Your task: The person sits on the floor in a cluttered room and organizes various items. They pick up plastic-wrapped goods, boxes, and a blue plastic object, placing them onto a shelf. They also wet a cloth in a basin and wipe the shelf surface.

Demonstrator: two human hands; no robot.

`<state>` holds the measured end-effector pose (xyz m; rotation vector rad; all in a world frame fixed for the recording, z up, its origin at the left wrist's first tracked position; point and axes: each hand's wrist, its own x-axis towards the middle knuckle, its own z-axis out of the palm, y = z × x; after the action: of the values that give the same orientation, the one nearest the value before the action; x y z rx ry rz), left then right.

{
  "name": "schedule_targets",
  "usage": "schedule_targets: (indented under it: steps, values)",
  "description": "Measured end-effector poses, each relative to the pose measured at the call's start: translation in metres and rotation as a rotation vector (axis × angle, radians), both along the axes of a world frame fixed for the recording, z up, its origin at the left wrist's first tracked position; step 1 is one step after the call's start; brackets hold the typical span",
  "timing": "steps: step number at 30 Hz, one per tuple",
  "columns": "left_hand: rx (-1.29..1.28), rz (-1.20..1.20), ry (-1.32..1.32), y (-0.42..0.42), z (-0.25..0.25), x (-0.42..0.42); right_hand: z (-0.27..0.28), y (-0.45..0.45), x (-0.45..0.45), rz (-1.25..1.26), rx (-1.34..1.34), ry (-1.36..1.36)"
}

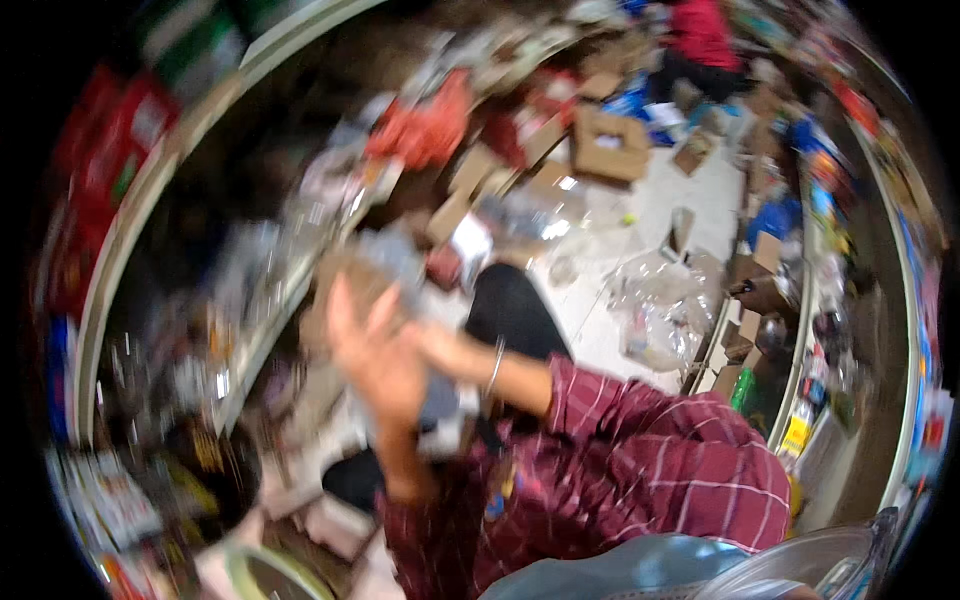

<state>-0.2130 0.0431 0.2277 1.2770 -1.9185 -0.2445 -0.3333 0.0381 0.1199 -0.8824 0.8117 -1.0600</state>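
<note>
Both hands are raised in front of me over the left-middle of the view, blurred by motion. My left hand (379,360) points its fingers upward, with some of them spread. Close against it, partly overlapping, is my right hand (439,346), whose wrist wears a thin metal bangle (496,365). A brown, blurred shape (360,281) lies behind the fingertips; I cannot tell what it is or whether a hand touches it. The sleeves are maroon plaid (660,457). My knee in black cloth (514,307) shows just beyond the hands.
Clear plastic bags (667,307) and an open cardboard box (611,146) lie on the white tiled floor (600,300). Cluttered shelves curve along both sides. A red-orange plastic bag (424,124) hangs at the upper left. Another person in a red top (701,34) is at the far end.
</note>
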Motion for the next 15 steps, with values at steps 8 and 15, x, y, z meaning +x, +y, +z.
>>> schedule_targets:
  steps: [8,15]
  values:
    - [-0.289,0.25,-0.055,0.041,-0.112,0.012,0.095,-0.027,-0.028,-0.273,0.164,-0.569]
    - [0.436,-0.164,1.698,0.028,-0.074,0.095,0.102,-0.03,-0.025,-0.268,0.039,-0.43]
